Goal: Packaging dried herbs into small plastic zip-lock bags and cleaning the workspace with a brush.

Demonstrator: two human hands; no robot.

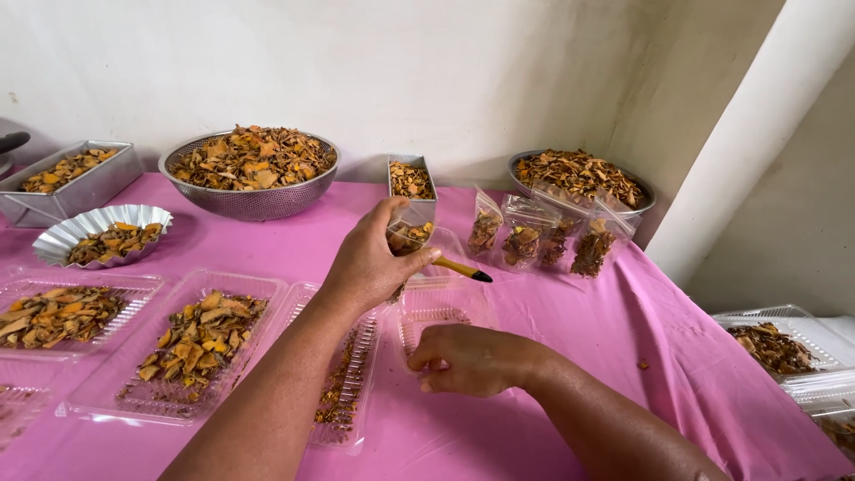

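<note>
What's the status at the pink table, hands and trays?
Left hand grips a yellow-handled tool. Right hand rests by the clear tray. Bagged chips behind, clear of both.

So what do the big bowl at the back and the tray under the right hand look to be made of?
The big bowl: metal, probably steel, a grey perforated wall with dull shine. The tray by the right hand: thin clear plastic, see-through to the pink cloth, with ribbed, glossy edges.
</note>
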